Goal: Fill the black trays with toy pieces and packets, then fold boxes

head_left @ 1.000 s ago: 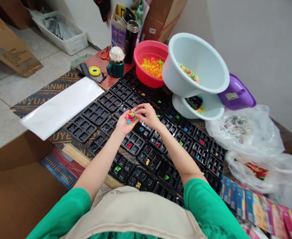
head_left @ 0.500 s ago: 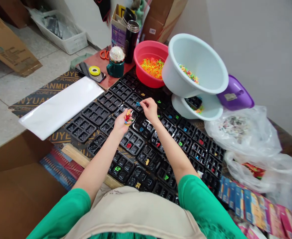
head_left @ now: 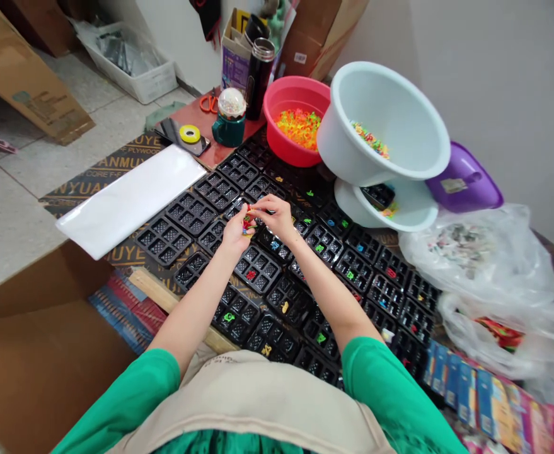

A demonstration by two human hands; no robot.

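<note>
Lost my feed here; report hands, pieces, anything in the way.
Left hand cupping coloured plastic pieces. Right hand, fingers on that handful. Both over black compartment trays; white basin stands farther back.

small packing workshop: black trays (head_left: 258, 268), parts basins (head_left: 295, 113), cardboard boxes (head_left: 26, 79)

Bright even indoor light, soft shadows, wide-angle bending at edges, sharp centre
</note>
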